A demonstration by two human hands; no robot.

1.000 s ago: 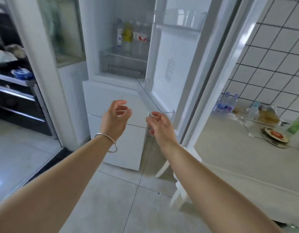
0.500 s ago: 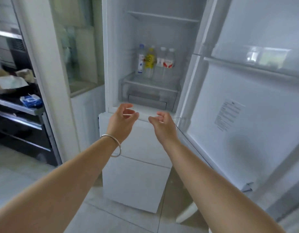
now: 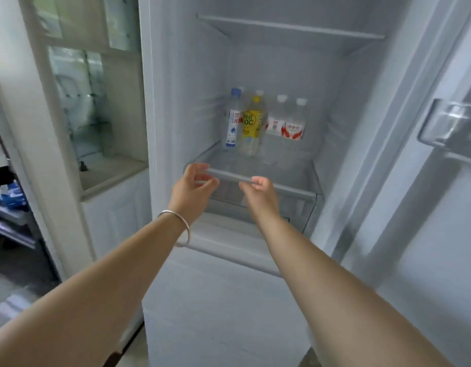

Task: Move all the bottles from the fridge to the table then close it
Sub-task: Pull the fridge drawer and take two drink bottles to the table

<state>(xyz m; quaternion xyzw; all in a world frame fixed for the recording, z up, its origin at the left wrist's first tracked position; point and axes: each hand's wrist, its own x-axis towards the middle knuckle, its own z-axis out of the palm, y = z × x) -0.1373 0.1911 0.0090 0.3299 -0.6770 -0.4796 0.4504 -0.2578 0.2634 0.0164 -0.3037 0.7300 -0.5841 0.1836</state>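
While both my hands hang just short of the shelf lip, left hand (image 3: 193, 185) and right hand (image 3: 259, 190) loosely curled and holding nothing, I'd reach past it and take one upright bottle low on its body. From the head view, the fridge (image 3: 192, 75) shelf carries a blue-capped bottle (image 3: 233, 123), a yellow bottle (image 3: 251, 128) and two white-capped bottles (image 3: 290, 123), with perhaps more behind.

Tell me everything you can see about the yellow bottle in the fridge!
The yellow bottle stands upright on the fridge's clear shelf, near the back. It looks like see-through plastic with a yellow cap, a wide yellow label with green letters, and a pale clear bottom. A blue-capped water bottle stands close on its left, and it partly hides another bottle behind it. Neither hand touches it.
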